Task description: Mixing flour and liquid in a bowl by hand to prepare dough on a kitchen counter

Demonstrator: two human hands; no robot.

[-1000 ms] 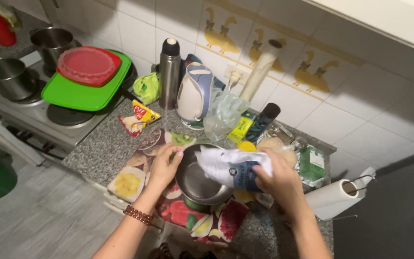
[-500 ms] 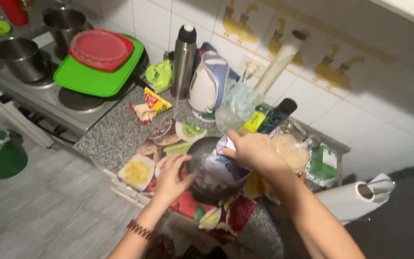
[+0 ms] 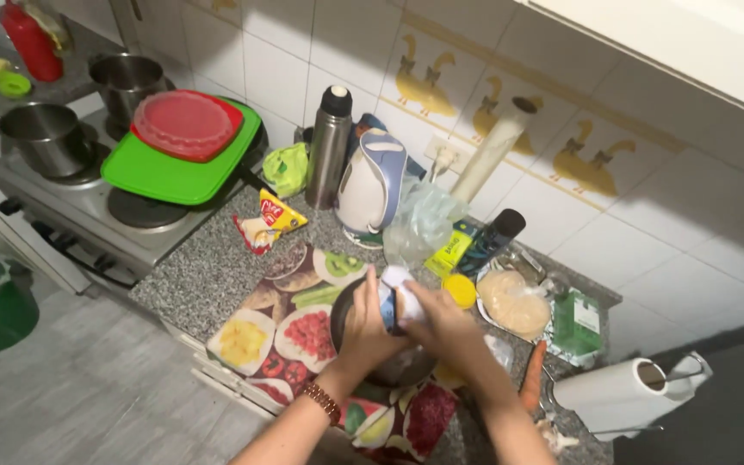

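Both hands met over a dark metal bowl (image 3: 389, 366) that stood on a fruit-picture mat (image 3: 277, 331) on the speckled surface (image 3: 200, 271). The left hand (image 3: 365, 331) and the right hand (image 3: 441, 323) each had a tight grip on a white and blue bag (image 3: 393, 297), held just above the bowl. I could not see what was in the bowl. A clear bag (image 3: 510, 301) with pale dough lay near the right hand. A small yellow and red packet (image 3: 270, 220) lay by the stove. A green packet (image 3: 577, 327) sat beside the paper towel roll (image 3: 617, 396). A red lid (image 3: 184, 122) lay on a green tray (image 3: 174, 168).
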